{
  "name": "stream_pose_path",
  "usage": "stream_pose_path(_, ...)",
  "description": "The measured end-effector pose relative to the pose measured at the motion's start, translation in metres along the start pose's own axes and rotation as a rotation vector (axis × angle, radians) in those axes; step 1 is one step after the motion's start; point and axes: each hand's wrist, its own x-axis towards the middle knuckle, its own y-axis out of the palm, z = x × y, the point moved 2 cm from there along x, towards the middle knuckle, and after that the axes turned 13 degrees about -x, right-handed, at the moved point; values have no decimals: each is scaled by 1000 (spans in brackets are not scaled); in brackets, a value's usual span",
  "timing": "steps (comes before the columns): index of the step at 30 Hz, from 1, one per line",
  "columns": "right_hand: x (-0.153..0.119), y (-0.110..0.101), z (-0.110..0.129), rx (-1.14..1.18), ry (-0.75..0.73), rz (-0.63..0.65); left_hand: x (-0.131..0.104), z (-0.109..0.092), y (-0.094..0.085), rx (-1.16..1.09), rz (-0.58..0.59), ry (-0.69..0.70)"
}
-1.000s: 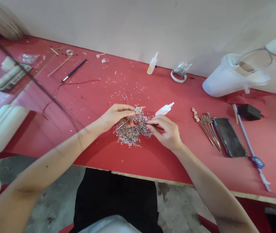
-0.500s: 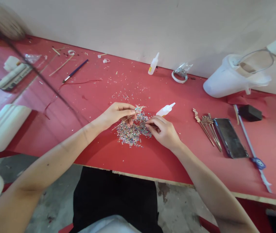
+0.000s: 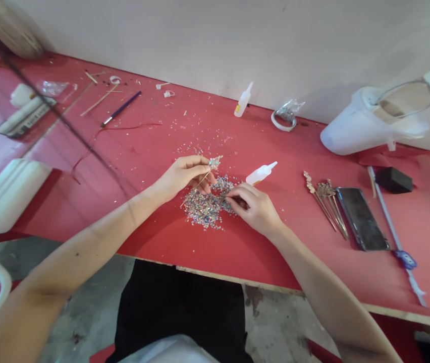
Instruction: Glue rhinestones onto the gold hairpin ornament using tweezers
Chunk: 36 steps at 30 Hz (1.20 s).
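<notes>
Between the thumb and fingers of my left hand (image 3: pixel 190 174) is a hair stick (image 3: pixel 214 162), its decorated head covered in glittering chips and its thin metal pin slanting down to the left. Under both hands lies a loose pile of small iridescent chips (image 3: pixel 203 207) on the red table. My right hand (image 3: pixel 251 204) is pinched closed at the pile's right side; whatever its fingertips hold is too small to make out. Just beyond that hand a white glue bottle (image 3: pixel 261 173) lies on its side.
To the right lie finished-looking metal hair sticks (image 3: pixel 326 196), a phone (image 3: pixel 362 218), a black block (image 3: pixel 393 180) and a white pitcher (image 3: pixel 351 121). A second glue bottle (image 3: pixel 243 102) and a tape roll (image 3: pixel 283 122) sit near the wall. A paintbrush (image 3: pixel 121 108) lies at left.
My left hand has turned the hair stick a little, so its pin points more steeply down. My right hand remains pinched at the chips. The whole view has shifted slightly.
</notes>
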Motion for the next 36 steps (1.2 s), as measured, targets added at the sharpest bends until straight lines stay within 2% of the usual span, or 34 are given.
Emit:
stream_pose_path(4,0,1,4,-15,-38,21,2,2,-3,-19,-38,19)
stream_pose_path(8,-1,1,6,25,-140,120,4,1,-6,-27,-87,42)
stream_pose_path(10,-2,0,5,33,-136,105,4,0,-6,-23,-96,18)
stream_pose_path(14,-1,-2,1,50,-81,-9,2,4,-1,-32,26,-85)
stream_pose_path(18,-1,-2,-1,42,-53,-23,-2,13,8,-106,167,-90)
stream_pose_path(21,-1,-2,-2,53,-112,-3,-4,22,13,-195,249,-118)
stream_pose_path(24,-3,-3,-2,81,-222,6,-4,25,15,-257,277,-149)
stream_pose_path(28,-4,-3,-3,86,-247,-9,-3,17,10,-255,197,-163)
stream_pose_path(33,0,2,1,34,-158,-67,2,-4,-7,-231,-55,36)
stream_pose_path(36,2,6,5,-19,-152,-40,5,-6,-13,-234,-131,88)
